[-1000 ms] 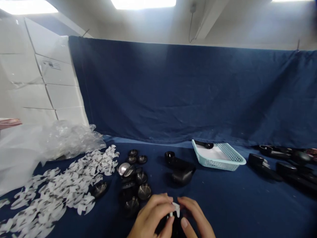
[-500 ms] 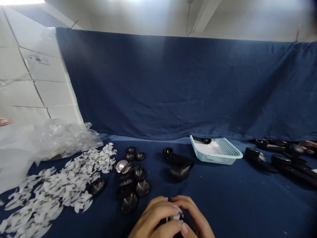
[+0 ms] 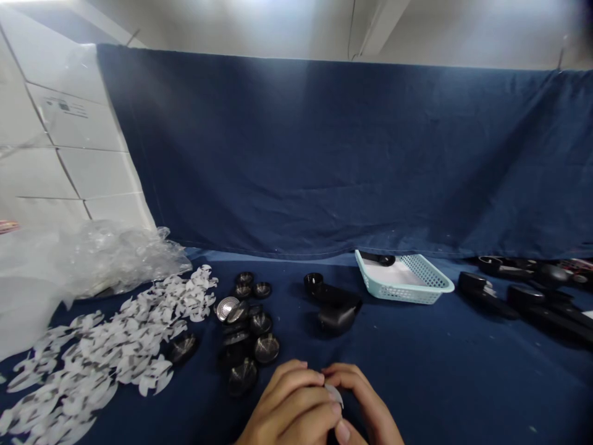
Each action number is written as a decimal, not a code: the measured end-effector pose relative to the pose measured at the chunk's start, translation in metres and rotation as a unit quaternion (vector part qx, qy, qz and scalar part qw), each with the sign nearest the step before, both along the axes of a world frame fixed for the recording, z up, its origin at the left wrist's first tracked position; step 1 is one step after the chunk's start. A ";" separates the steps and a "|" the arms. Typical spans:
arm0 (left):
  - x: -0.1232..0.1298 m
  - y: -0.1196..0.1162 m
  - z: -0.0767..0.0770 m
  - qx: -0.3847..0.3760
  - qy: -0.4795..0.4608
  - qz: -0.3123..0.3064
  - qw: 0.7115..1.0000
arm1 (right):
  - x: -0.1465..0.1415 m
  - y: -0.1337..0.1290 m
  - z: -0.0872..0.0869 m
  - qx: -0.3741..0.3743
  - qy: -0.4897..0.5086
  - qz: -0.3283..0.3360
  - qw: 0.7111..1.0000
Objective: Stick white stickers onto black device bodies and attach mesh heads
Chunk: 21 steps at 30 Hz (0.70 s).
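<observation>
White curved scrap (image 3: pixel 333 395) sits between my two hands at the near edge of the table (image 3: pixel 430 364), its pale edge showing where my fingertips meet. My left hand (image 3: pixel 290 405) and right hand (image 3: pixel 365 402) curl toward each other, the fingers (image 3: pixel 296 380) pressed together and pinching the scrap from both sides. Something dark shows below them, but my hands hide what it is.

Navy cloth covers the table. Just left of my left hand lies a loose cluster of round black cups (image 3: pixel 266 349) with metallic insides, and a silver disc (image 3: pixel 227 309) sits toward its far side. Further left, a wide drift of white petal-shaped cutouts (image 3: pixel 125 352) with grey markings spreads across the cloth. Beyond them, a crumpled clear plastic bag (image 3: pixel 111 259) lies against stacked white boxes (image 3: pixel 69 136).

Straight ahead stands a dark rounded piece (image 3: pixel 336 319), with a small black cup (image 3: pixel 314 282) just beside it. To the right, a pale-blue mesh basket (image 3: pixel 403 290) holds a white sheet, and a black item (image 3: pixel 377 259) rests at its far rim. Long black parts (image 3: pixel 519 303) lie at far right, and a dark blue curtain (image 3: pixel 324 154) hangs behind everything.
</observation>
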<state>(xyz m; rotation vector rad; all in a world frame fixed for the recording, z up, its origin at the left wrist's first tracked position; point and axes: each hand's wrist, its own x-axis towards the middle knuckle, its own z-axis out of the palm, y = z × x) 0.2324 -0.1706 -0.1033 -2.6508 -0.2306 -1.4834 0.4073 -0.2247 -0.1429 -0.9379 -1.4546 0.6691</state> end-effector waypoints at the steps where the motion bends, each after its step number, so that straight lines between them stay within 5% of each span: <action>1: 0.000 0.000 0.000 -0.001 -0.009 0.003 1.000 | 0.001 0.000 0.001 0.004 -0.002 0.004 1.000; 12: 0.004 0.001 -0.004 -0.059 -0.054 0.007 0.997 | 0.012 0.002 0.003 0.004 -0.043 0.037 0.998; 21: 0.001 0.003 0.000 -0.011 -0.013 0.001 1.000 | 0.004 -0.001 0.004 -0.010 -0.018 0.006 1.000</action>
